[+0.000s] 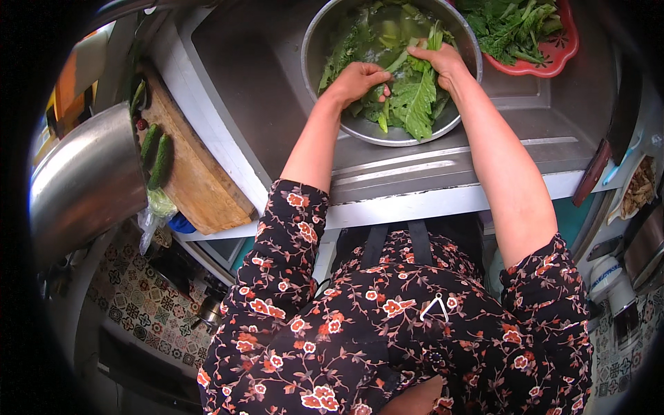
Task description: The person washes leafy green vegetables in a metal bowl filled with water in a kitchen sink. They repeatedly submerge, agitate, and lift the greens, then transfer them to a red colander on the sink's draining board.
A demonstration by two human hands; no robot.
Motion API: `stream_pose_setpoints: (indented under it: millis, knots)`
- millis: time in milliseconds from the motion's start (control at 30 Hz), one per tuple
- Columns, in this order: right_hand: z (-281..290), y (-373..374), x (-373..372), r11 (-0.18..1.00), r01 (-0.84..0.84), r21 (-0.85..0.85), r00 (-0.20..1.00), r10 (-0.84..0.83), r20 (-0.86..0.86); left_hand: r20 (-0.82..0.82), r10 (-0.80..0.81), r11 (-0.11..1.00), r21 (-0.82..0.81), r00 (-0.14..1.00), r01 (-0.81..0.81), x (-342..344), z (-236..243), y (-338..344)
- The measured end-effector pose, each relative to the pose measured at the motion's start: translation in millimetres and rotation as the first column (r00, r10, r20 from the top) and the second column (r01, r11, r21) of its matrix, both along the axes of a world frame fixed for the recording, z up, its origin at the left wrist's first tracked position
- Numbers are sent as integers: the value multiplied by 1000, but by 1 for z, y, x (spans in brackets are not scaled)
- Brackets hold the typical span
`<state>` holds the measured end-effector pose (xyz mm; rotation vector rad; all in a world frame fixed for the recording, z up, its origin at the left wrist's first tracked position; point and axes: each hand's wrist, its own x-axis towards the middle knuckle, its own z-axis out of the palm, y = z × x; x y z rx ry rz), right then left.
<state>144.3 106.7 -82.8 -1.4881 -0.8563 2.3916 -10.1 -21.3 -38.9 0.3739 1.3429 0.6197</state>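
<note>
A round metal basin point(309, 59) of water stands in the sink, with leafy greens floating inside. Over it, my right hand point(443, 61) is closed around the stalks of some leafy greens point(415, 104), whose broad leaves hang down toward the basin's near side. My left hand point(361, 81) is at the left of that bunch, thumb and fingers brought together near a stalk. What the left fingers pinch, if anything, is too small to make out.
The basin sits in a grey metal sink point(242, 76). At its far right is a red basket point(553, 63) of greens. A wooden cutting board point(183, 159) with cucumbers point(160, 162) lies left. A knife point(593, 169) rests at the right edge.
</note>
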Motion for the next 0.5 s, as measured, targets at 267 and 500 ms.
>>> stream_pose_setpoints:
  millis: [267,500]
  knots:
    - [5,-5,0,1000,29,-2,991,-28,129,-406,-383,917,-58,829,395,15,23,7]
    - [29,-1,-3,989,-129,-72,978,139,155,-725,71,994,110,685,13,16,11,29]
